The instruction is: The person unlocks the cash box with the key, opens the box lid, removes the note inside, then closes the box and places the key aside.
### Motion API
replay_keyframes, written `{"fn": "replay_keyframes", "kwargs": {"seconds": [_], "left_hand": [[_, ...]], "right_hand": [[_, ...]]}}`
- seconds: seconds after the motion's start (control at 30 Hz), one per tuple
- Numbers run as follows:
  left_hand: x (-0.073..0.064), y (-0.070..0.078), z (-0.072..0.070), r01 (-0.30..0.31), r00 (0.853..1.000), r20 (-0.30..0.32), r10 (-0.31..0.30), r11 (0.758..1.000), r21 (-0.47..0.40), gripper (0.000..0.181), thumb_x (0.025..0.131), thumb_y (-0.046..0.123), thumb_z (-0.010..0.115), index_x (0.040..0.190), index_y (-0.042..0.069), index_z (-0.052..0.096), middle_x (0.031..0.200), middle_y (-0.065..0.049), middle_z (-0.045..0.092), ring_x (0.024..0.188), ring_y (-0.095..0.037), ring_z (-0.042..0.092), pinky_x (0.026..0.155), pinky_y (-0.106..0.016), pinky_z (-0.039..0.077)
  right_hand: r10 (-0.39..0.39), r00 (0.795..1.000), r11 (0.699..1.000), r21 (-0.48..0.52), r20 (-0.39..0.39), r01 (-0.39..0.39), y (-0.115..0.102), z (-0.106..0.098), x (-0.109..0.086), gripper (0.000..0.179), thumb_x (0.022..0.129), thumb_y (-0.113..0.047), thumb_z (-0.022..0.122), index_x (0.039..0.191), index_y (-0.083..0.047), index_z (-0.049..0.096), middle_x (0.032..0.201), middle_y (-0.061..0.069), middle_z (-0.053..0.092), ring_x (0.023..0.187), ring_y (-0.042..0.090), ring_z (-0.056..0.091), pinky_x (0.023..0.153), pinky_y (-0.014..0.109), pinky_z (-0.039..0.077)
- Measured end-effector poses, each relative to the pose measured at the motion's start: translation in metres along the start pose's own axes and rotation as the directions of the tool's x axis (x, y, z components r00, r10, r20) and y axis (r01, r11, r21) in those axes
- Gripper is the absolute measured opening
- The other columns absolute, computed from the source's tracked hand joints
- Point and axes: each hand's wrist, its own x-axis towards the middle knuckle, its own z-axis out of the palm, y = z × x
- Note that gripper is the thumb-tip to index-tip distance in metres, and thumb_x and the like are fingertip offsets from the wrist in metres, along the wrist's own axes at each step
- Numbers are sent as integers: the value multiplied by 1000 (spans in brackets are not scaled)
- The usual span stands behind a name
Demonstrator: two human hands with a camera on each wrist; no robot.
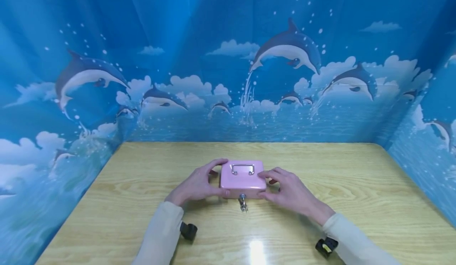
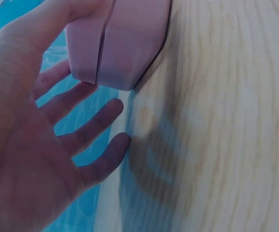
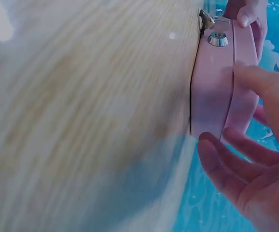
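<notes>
A pink metal cash box [image 1: 242, 175] sits on the table with its lid down and a folding silver handle on top. Keys [image 1: 243, 204] hang from the lock on its front face; the silver lock [image 3: 218, 39] shows near the seam in the right wrist view. My left hand [image 1: 199, 182] holds the box's left end, thumb at the front and index finger at the back corner, the other fingers spread. On the right end, my right hand [image 1: 290, 189] grips with its thumb at the front lid seam and its fingers along the side.
The box and both hands are on a light wood-grain table [image 1: 149, 162]. A blue curtain [image 1: 199, 27] printed with dolphins and clouds hangs behind the table and along both sides. Black wrist cameras [image 1: 188, 231] are strapped near the sleeves.
</notes>
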Motion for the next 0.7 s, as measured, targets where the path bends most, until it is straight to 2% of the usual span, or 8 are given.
{"fn": "replay_keyframes", "kwargs": {"seconds": [0.13,0.33,0.5,0.7], "left_hand": [[0,0,-1,5,1000,14,-5,1000,-11,100,72,51,90,156,38,39,155,2,50,132,-27,57,110,-63,45],[-1,1,-3,14,1000,26,-14,1000,-28,99,72,50,90,156,38,39,149,3,55,127,-24,58,108,-60,48],[1,0,-4,2,1000,30,-1,1000,-16,97,74,48,90,156,35,39,142,1,60,120,-21,60,101,-54,52],[2,1,-5,13,1000,23,-13,1000,-4,94,74,48,90,154,38,41,138,3,60,115,-18,60,96,-47,54]], "right_hand": [[29,998,999,44,48,-31,4,0,1,51,82,-19,85,128,-5,68,120,15,74,95,26,75,77,27,64],[8,999,998,66,41,-11,5,2,0,47,85,-18,83,127,-4,68,117,15,75,95,26,75,73,23,63],[23,999,995,98,40,-27,4,3,0,45,85,-15,82,127,-3,69,117,16,75,93,24,75,72,19,61],[35,999,993,112,37,-39,2,2,2,44,86,-15,82,125,-3,69,116,16,75,90,22,75,71,16,60]]}}
